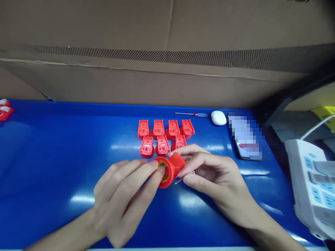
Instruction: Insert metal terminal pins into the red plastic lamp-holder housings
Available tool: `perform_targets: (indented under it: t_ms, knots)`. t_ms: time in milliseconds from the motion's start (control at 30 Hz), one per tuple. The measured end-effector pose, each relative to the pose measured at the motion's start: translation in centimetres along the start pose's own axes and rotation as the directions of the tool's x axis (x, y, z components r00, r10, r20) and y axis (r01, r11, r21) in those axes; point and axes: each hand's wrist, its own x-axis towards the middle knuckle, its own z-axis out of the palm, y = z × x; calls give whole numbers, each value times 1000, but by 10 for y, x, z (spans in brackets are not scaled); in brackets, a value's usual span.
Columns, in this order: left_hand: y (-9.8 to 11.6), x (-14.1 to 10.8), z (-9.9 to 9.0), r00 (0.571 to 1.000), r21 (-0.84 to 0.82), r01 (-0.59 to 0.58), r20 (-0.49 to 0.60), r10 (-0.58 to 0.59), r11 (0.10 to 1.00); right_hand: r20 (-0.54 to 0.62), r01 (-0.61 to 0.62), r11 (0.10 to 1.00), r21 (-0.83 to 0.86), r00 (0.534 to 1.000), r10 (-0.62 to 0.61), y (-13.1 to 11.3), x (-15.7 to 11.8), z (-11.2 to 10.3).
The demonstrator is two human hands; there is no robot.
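Note:
Above the blue tabletop, my right hand grips a red plastic housing with a round, flanged mouth facing left. A thin coiled spring or threaded screw pokes out by the right thumb. The thumb and fingertips of my left hand are pinched together inside the round mouth, at a yellow-brass inner ring. Something small and metallic shows at those fingertips, too small to name. Just beyond the hands, several similar red housings stand in two rows, open ends up.
A screwdriver lies at the back, beside a white rounded case and a phone. A white power strip sits at the right edge. Red-and-white pieces are at far left. Cardboard walls the back.

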Motion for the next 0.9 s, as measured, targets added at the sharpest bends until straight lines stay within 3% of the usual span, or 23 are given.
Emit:
perform_targets:
  t_ms: [100, 333, 467, 533, 667, 900]
  knots:
    - [0, 0, 5, 994, 58, -104, 30, 102, 993, -15, 24, 998, -52, 1000, -25, 0, 0, 0]
    - [6, 15, 22, 978, -173, 180, -74, -195, 968, -48, 38, 998, -53, 998, -41, -1, 2, 4]
    - [5, 26, 24, 935, -444, 327, 21, -355, 834, -72, 51, 996, -75, 996, -56, -3, 3, 4]
    - [4, 29, 25, 891, -528, 425, 103, -441, 736, -122, 121, 977, -174, 982, -143, -1, 2, 3]
    - [3, 32, 25, 841, -595, 501, 161, -517, 629, -107, 319, 811, -491, 901, -420, 2, -2, 1]
    - [1, 32, 22, 836, -551, 492, 83, -543, 674, 70, 520, 549, -654, 765, -641, -1, -1, 7]
